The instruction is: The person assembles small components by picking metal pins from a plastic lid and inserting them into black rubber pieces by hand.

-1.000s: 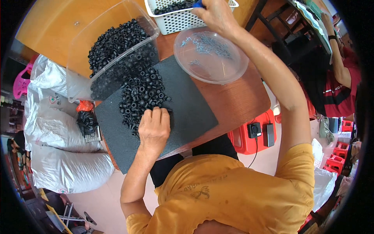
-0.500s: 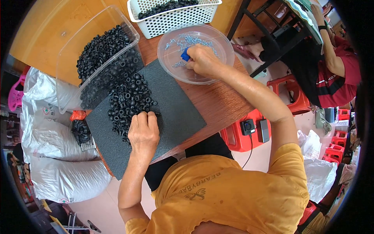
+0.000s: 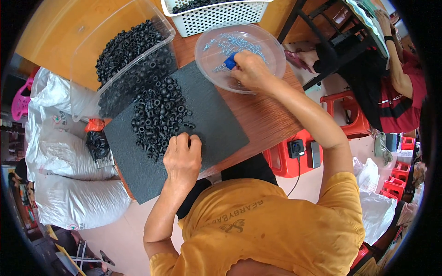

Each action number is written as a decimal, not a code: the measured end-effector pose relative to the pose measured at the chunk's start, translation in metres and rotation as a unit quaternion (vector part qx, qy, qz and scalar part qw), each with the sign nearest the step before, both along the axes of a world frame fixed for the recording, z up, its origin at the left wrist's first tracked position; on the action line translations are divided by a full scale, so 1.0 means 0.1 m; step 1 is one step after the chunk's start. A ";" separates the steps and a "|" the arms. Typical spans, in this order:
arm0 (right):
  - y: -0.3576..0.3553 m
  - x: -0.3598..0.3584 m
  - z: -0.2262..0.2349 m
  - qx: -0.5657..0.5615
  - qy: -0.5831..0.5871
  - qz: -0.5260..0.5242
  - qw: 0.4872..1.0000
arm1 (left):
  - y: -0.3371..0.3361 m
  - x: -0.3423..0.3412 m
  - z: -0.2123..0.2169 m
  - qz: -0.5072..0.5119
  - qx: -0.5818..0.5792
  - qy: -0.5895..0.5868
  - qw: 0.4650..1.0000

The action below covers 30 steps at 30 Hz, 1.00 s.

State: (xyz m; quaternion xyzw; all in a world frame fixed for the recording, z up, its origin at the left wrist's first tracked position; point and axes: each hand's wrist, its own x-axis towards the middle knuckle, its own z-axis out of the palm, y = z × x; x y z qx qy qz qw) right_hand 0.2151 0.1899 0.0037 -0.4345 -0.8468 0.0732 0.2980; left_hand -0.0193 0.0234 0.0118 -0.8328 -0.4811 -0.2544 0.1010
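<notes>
On the dark grey mat (image 3: pixel 216 122) my left hand (image 3: pixel 183 158) rests at the near edge of a loose heap of small black ring-shaped parts (image 3: pixel 159 115). Its fingers are curled together and hide whatever is between them. Over a round clear plastic tub (image 3: pixel 201 62) at the far right of the table, my right hand (image 3: pixel 254 72) is closed in a pinch. A bright blue piece (image 3: pixel 230 60) shows at its fingertips; whether it is held or wrapped round a finger is unclear. Small shiny metal pieces (image 3: pixel 237 43) lie scattered in the tub.
A clear bin (image 3: pixel 124 76) full of the black parts leans beside the mat, and a white perforated basket (image 3: pixel 221 22) stands behind. White sacks (image 3: pixel 78 198) are stacked at left. At right are a red stool (image 3: pixel 285 161) and another person (image 3: pixel 400 96) at a separate table.
The view has shifted a little, so the table sits higher and further right. My left hand has drawn slightly toward me and right, off the heap. My right hand stays over the tub.
</notes>
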 end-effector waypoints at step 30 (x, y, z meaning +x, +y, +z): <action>-1.33 -0.54 0.14 -0.496 0.357 0.112 0.783 | -0.19 0.05 0.16 -0.033 -0.068 -0.241 0.968</action>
